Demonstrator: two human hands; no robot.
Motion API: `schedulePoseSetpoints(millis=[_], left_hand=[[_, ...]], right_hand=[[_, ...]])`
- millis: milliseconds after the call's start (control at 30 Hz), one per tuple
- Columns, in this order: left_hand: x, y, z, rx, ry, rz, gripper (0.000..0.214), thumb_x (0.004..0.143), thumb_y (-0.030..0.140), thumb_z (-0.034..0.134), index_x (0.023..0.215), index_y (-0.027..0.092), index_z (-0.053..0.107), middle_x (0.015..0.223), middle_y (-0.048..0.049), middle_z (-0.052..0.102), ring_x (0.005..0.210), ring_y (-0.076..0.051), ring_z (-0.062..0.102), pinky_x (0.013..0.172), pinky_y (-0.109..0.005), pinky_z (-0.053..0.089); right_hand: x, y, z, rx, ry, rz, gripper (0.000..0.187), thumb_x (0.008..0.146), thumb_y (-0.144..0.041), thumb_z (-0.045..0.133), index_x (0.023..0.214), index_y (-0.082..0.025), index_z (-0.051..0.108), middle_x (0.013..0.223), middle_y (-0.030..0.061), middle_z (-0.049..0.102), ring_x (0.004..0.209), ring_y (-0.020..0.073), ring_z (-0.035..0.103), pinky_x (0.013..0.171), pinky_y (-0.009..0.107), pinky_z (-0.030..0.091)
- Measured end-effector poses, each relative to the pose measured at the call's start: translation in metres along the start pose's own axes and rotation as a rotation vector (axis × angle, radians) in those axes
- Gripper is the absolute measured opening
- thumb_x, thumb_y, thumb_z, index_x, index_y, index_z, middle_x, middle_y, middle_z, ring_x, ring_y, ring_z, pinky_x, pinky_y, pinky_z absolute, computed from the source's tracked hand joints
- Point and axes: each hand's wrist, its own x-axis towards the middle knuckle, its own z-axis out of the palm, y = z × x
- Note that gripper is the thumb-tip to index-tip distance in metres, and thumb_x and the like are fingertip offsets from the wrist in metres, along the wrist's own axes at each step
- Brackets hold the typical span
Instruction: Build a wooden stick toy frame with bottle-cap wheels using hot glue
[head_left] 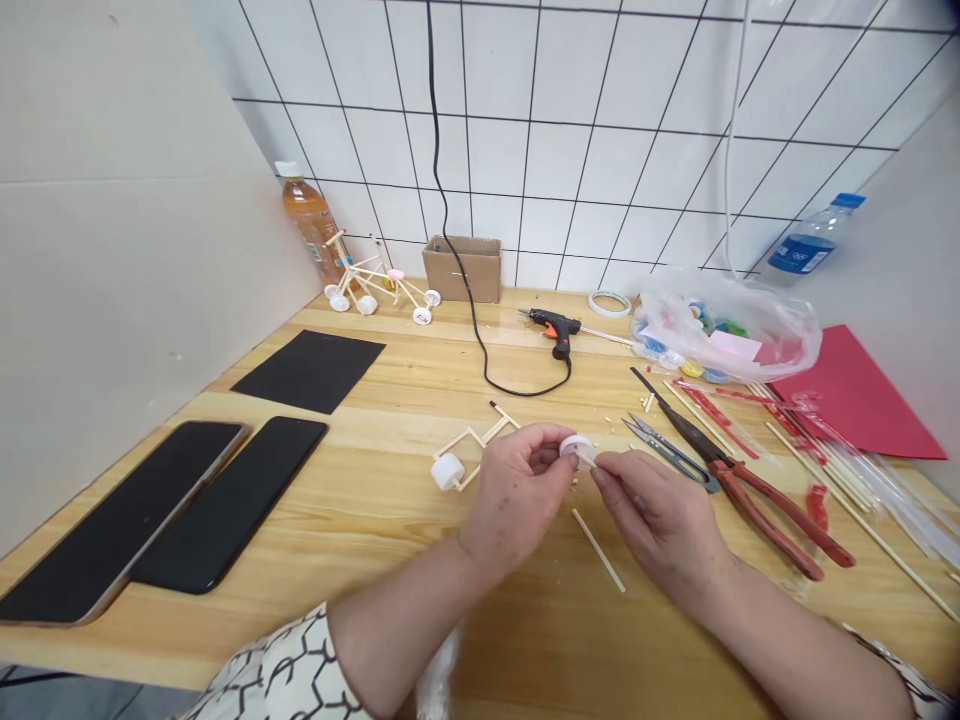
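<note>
Where the two hands meet above the middle of the wooden table [375,640], a white bottle cap [576,447] is pinched in the fingertips of the left hand [517,495], fingers curled closed around its edge. A thin wooden stick [586,460] touches the cap's face; the right hand [660,520] grips that stick between thumb and forefinger, remaining fingers loosely bent. Just left of the left hand lies a stick frame [476,445] carrying a second white cap [448,471]. A loose stick [598,550] lies on the table between the wrists. Near the right hand: small snips [667,452] and red-handled pliers [757,495]. Further back: a black glue gun [553,327], a tape roll [609,302], a plastic bag of coloured caps [724,335] and a cardboard box [463,268]. Far left: two phones [165,510] lying side by side. At the rear left corner stand a finished stick model [379,283] on cap wheels and an orange drink bottle [309,215].
</note>
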Motion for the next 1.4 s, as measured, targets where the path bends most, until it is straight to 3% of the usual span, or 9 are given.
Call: schedulePoseSetpoints(millis=[333, 533, 833, 1000, 1133, 1233, 1333, 1400], left_hand=[[-0.004, 0.002, 0.000, -0.064, -0.066, 0.002, 0.016, 0.073, 0.017, 0.065, 0.087, 0.011, 0.068, 0.082, -0.0054, 0.071, 0.077, -0.015, 0.064, 0.073, -0.024, 0.051], [-0.004, 0.002, 0.002, -0.143, -0.049, -0.058, 0.022, 0.071, 0.017, 0.067, 0.091, 0.010, 0.068, 0.082, -0.0056, 0.072, 0.075, -0.014, 0.065, 0.075, -0.026, 0.054], [-0.005, -0.005, 0.003, -0.119, -0.067, -0.014, 0.023, 0.071, 0.019, 0.068, 0.092, 0.012, 0.068, 0.086, -0.0058, 0.072, 0.080, -0.017, 0.066, 0.077, -0.028, 0.054], [-0.009, -0.013, 0.003, 0.090, -0.070, 0.204, 0.018, 0.078, 0.020, 0.062, 0.095, 0.017, 0.069, 0.092, -0.0033, 0.071, 0.083, -0.016, 0.065, 0.076, -0.025, 0.054], [-0.015, -0.013, 0.003, 0.344, -0.006, 0.515, 0.021, 0.082, 0.015, 0.057, 0.100, 0.016, 0.067, 0.091, -0.0054, 0.070, 0.081, -0.014, 0.065, 0.077, -0.023, 0.054], [-0.018, -0.011, 0.001, 0.467, 0.028, 0.747, 0.025, 0.083, 0.009, 0.053, 0.105, 0.013, 0.064, 0.093, -0.0084, 0.070, 0.084, -0.013, 0.065, 0.078, -0.021, 0.053], [-0.019, -0.012, -0.001, 0.545, 0.014, 0.852, 0.032, 0.084, 0.007, 0.050, 0.113, 0.014, 0.059, 0.098, -0.0108, 0.069, 0.088, -0.014, 0.064, 0.078, -0.022, 0.053], [-0.019, -0.014, -0.002, 0.577, 0.005, 0.885, 0.036, 0.085, 0.007, 0.048, 0.118, 0.016, 0.056, 0.100, -0.0113, 0.068, 0.090, -0.015, 0.064, 0.078, -0.024, 0.053]], right_hand=[[-0.001, 0.004, 0.001, -0.066, 0.031, -0.019, 0.011, 0.088, -0.017, 0.046, 0.086, -0.017, 0.057, 0.068, 0.0017, 0.063, 0.060, 0.0130, 0.059, 0.055, 0.024, 0.041], [-0.001, 0.002, 0.000, -0.158, 0.073, -0.050, 0.013, 0.088, -0.018, 0.046, 0.079, -0.017, 0.056, 0.060, 0.0000, 0.060, 0.052, 0.0129, 0.055, 0.051, 0.024, 0.038], [0.000, 0.000, -0.002, -0.211, 0.041, -0.062, 0.018, 0.088, -0.017, 0.042, 0.076, -0.018, 0.055, 0.056, -0.0001, 0.057, 0.049, 0.0134, 0.054, 0.050, 0.024, 0.037], [-0.001, 0.001, -0.002, -0.221, 0.049, -0.088, 0.018, 0.087, -0.015, 0.043, 0.074, -0.017, 0.055, 0.054, 0.0005, 0.055, 0.048, 0.0138, 0.052, 0.049, 0.026, 0.035], [-0.002, -0.004, -0.007, -0.117, 0.058, -0.066, 0.018, 0.086, -0.014, 0.043, 0.074, -0.017, 0.055, 0.054, -0.0005, 0.053, 0.047, 0.0123, 0.048, 0.048, 0.025, 0.034], [0.001, -0.009, -0.013, 0.261, -0.023, 0.185, 0.020, 0.088, -0.023, 0.044, 0.073, -0.018, 0.055, 0.052, -0.0027, 0.051, 0.045, 0.0102, 0.045, 0.045, 0.022, 0.036], [0.005, -0.012, -0.017, 0.731, -0.176, 0.482, 0.027, 0.089, -0.036, 0.043, 0.072, -0.018, 0.054, 0.045, -0.0060, 0.043, 0.038, 0.0091, 0.040, 0.038, 0.021, 0.033], [0.006, -0.012, -0.018, 0.795, -0.202, 0.524, 0.029, 0.089, -0.038, 0.043, 0.071, -0.018, 0.053, 0.044, -0.0067, 0.041, 0.037, 0.0089, 0.039, 0.036, 0.021, 0.033]])
